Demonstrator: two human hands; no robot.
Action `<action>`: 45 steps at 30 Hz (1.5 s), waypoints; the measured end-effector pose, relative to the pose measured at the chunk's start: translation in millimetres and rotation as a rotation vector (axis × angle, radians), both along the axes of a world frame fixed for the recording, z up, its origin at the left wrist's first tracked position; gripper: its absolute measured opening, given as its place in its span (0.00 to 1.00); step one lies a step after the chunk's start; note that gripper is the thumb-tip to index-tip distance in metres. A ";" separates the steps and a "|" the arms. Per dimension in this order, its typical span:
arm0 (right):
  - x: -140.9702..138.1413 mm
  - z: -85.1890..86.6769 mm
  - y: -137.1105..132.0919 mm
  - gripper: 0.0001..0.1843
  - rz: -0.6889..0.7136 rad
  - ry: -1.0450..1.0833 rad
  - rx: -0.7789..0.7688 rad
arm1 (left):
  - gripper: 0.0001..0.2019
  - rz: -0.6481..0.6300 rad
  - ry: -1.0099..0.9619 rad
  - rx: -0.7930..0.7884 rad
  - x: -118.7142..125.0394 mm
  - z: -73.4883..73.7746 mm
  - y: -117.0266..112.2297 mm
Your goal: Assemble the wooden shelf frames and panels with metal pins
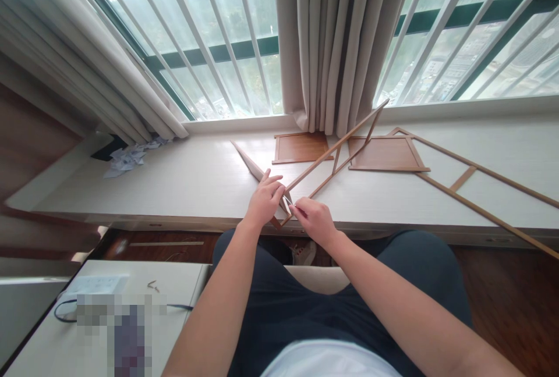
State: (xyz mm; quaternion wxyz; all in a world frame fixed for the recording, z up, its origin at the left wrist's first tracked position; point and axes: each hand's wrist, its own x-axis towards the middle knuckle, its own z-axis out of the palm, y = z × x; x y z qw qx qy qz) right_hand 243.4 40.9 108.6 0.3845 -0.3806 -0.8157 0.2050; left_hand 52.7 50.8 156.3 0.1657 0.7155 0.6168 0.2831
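Observation:
A ladder-like wooden frame (323,158) stands on its edge across the sill, its lower end at the front edge between my hands. My left hand (262,199) grips the frame's near end, fingers bent around the joint. A wooden panel (248,163), seen almost edge-on, rises to the left of that hand. My right hand (313,221) pinches a thin silvery tool (287,200) against the same joint; its exact kind is too small to make out. Fingers partly hide the joint.
Two flat wooden panels (303,148) (386,153) and a second wooden frame (463,179) lie on the white sill (201,179). Crumpled paper (126,159) is at the left. Small screws (152,285) and a power strip (94,285) rest on the white cabinet (179,278).

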 end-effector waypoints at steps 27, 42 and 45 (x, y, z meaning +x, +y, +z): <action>-26.2 14.8 -12.8 0.20 -0.045 0.977 -1.190 | 0.16 0.011 0.012 0.003 1.0 -1.0 -1.0; -31.0 20.7 -13.6 0.12 0.000 1.294 -1.591 | 0.16 0.019 0.012 0.021 1.3 -1.9 -1.2; -31.3 20.7 -12.8 0.12 0.051 1.348 -1.651 | 0.16 0.021 0.012 0.021 1.5 -1.7 -1.4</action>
